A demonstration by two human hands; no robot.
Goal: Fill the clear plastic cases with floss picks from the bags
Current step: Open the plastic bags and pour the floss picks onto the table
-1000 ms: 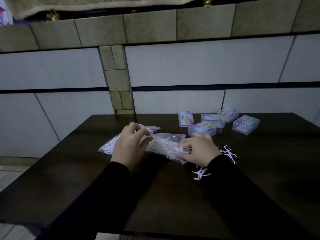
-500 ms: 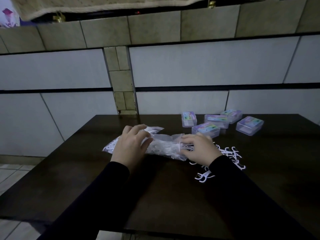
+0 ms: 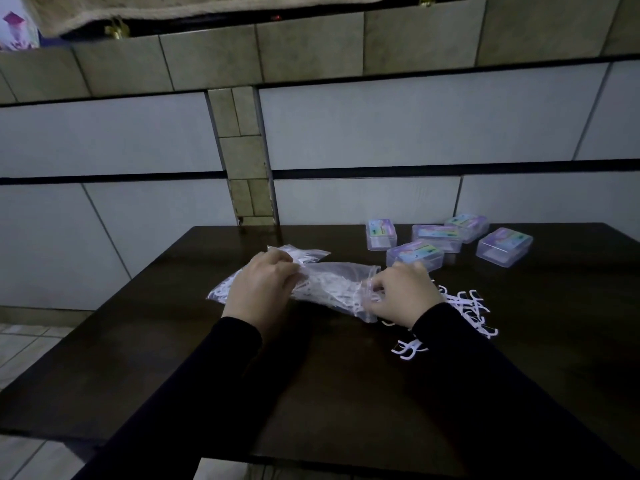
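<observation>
Clear plastic crinkles under both your hands in the head view: a bag full of white floss picks lies on its side across the dark counter. Your left hand sits on the bag's left half, fingers curled down and gripping the film. Your right hand is at the bag's right end, fingers bent and pinching the plastic at what looks like the mouth; whether a pick is between those fingers you cannot tell from here. A second, flatter bag peeks out behind the left hand, also with picks in it.

Loose picks lie scattered on the counter just right of your right wrist, and a few more lie near your right sleeve.

Five cases with coloured labels on their lids sit grouped at the far right of the counter, lids down. Their contents are too dim to make out.
</observation>
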